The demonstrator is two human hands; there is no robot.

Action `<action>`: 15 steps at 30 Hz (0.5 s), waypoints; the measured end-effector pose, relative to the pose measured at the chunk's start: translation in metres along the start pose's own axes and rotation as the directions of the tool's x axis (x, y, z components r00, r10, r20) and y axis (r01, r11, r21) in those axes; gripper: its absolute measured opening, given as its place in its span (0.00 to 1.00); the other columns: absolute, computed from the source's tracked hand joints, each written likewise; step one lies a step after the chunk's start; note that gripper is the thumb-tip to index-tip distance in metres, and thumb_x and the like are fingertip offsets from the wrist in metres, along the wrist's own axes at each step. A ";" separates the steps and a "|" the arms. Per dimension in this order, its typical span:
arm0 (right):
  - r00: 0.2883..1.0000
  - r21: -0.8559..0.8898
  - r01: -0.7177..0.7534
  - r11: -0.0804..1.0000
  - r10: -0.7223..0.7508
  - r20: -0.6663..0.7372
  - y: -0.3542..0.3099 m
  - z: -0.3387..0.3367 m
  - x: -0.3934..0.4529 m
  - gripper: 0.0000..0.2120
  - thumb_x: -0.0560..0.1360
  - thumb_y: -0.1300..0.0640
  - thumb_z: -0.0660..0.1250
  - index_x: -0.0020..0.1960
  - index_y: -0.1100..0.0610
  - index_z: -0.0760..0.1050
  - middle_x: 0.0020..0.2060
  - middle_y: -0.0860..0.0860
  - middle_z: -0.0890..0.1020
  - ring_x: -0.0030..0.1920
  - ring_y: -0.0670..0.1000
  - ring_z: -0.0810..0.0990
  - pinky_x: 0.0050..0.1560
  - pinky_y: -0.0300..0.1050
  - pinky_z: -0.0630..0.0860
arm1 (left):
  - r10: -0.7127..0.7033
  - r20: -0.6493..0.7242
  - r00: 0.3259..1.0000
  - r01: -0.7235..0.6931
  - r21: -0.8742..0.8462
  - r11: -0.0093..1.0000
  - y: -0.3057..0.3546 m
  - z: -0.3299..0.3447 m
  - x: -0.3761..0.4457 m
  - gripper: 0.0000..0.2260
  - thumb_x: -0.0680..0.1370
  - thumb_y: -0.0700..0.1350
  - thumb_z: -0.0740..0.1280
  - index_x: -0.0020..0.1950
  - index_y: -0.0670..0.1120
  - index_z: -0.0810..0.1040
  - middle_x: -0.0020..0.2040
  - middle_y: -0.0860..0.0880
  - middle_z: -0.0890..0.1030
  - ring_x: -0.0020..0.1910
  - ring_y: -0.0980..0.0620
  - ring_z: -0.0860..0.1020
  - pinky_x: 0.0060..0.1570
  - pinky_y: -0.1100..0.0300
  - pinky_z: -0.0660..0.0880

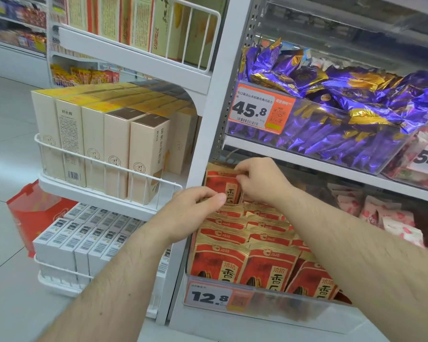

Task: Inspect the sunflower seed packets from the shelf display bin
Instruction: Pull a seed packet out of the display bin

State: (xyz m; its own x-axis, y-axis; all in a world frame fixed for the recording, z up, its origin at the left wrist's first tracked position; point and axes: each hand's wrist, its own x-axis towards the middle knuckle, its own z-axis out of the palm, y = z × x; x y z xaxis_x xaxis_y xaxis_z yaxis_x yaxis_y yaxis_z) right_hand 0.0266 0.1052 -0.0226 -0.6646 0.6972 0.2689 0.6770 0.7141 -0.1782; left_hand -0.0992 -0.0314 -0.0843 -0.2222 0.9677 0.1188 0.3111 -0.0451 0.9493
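Red and tan sunflower seed packets (269, 257) stand in rows inside a clear display bin (282, 308) on the lower shelf, behind a 12.8 price tag (209, 296). My right hand (260, 180) pinches the top edge of the rearmost packet (219, 182) at the back left of the bin. My left hand (195, 206) has its thumb and fingers closed on the tops of the packets just in front of that one. Both forearms reach in from below and hide part of the rows.
Above, a clear bin of purple and gold sweets (344, 112) carries a 45.8 tag. Pink packets (381, 215) lie to the right. A white wire rack (109, 169) with tall cream boxes stands left of the white shelf post (208, 134); white boxes (84, 238) sit below.
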 end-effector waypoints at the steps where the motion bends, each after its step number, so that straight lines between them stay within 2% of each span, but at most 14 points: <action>1: 0.996 0.012 0.045 0.999 -0.044 -0.077 0.003 -0.002 -0.006 0.10 0.78 0.60 0.64 0.53 0.54 0.83 0.50 0.51 0.85 0.53 0.54 0.80 0.57 0.47 0.75 | 0.001 -0.009 1.000 -0.001 -0.016 1.000 0.000 0.000 -0.001 0.14 0.79 0.58 0.62 0.52 0.51 0.82 0.51 0.53 0.84 0.51 0.56 0.82 0.57 0.51 0.78; 4: 0.922 0.066 0.158 0.985 -0.123 -0.368 0.011 -0.010 -0.027 0.08 0.78 0.61 0.65 0.51 0.56 0.83 0.44 0.48 0.84 0.47 0.51 0.79 0.50 0.41 0.71 | -0.006 -0.026 1.000 0.006 -0.021 1.000 0.002 0.001 -0.003 0.15 0.80 0.57 0.61 0.54 0.50 0.82 0.51 0.54 0.84 0.50 0.60 0.81 0.51 0.61 0.76; 7: 0.791 0.345 0.173 0.922 0.078 -0.606 0.014 -0.026 -0.049 0.07 0.79 0.62 0.64 0.49 0.53 0.80 0.36 0.41 0.78 0.37 0.42 0.74 0.42 0.33 0.69 | -0.006 -0.030 1.000 0.005 -0.024 1.000 0.004 0.002 -0.005 0.15 0.81 0.57 0.60 0.55 0.51 0.82 0.51 0.55 0.84 0.50 0.60 0.82 0.49 0.62 0.75; 9: 0.726 0.511 0.188 0.839 0.232 -0.647 0.014 -0.038 -0.060 0.07 0.80 0.60 0.63 0.47 0.50 0.76 0.35 0.41 0.76 0.35 0.41 0.72 0.41 0.38 0.71 | -0.018 -0.028 0.999 0.018 -0.029 0.999 0.004 0.002 -0.005 0.15 0.81 0.58 0.61 0.54 0.51 0.82 0.50 0.55 0.85 0.49 0.59 0.82 0.51 0.58 0.76; 11: 0.677 0.641 0.220 0.735 0.358 -0.643 0.014 -0.050 -0.072 0.05 0.79 0.55 0.61 0.45 0.47 0.73 0.36 0.45 0.76 0.36 0.46 0.73 0.41 0.46 0.71 | -0.030 -0.029 0.999 0.029 -0.037 0.999 0.005 0.003 -0.006 0.14 0.81 0.58 0.61 0.54 0.52 0.82 0.50 0.55 0.85 0.48 0.60 0.83 0.50 0.58 0.76; 13: 0.640 0.726 0.233 0.647 0.460 -0.616 0.014 -0.060 -0.084 0.06 0.79 0.52 0.60 0.44 0.48 0.72 0.37 0.48 0.76 0.37 0.49 0.74 0.40 0.50 0.72 | -0.031 -0.036 0.999 0.030 -0.030 0.999 0.008 0.004 -0.010 0.13 0.81 0.57 0.60 0.54 0.53 0.81 0.50 0.55 0.85 0.47 0.61 0.82 0.47 0.60 0.74; 15: 0.634 0.757 0.198 0.623 0.507 -0.584 0.016 -0.066 -0.099 0.07 0.79 0.51 0.59 0.43 0.48 0.72 0.37 0.50 0.77 0.39 0.51 0.76 0.43 0.56 0.75 | 0.019 -0.096 0.995 -0.018 0.005 1.000 0.009 0.005 -0.011 0.12 0.81 0.57 0.61 0.52 0.54 0.81 0.51 0.55 0.83 0.51 0.57 0.81 0.50 0.57 0.75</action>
State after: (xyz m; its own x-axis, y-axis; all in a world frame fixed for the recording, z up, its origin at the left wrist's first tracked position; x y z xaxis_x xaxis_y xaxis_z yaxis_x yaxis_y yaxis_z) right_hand 0.1240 0.0430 0.0104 0.1068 0.7672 0.6324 0.0506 0.6311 -0.7741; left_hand -0.0896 -0.0415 -0.0787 -0.3043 0.9384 0.1639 0.3200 -0.0614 0.9454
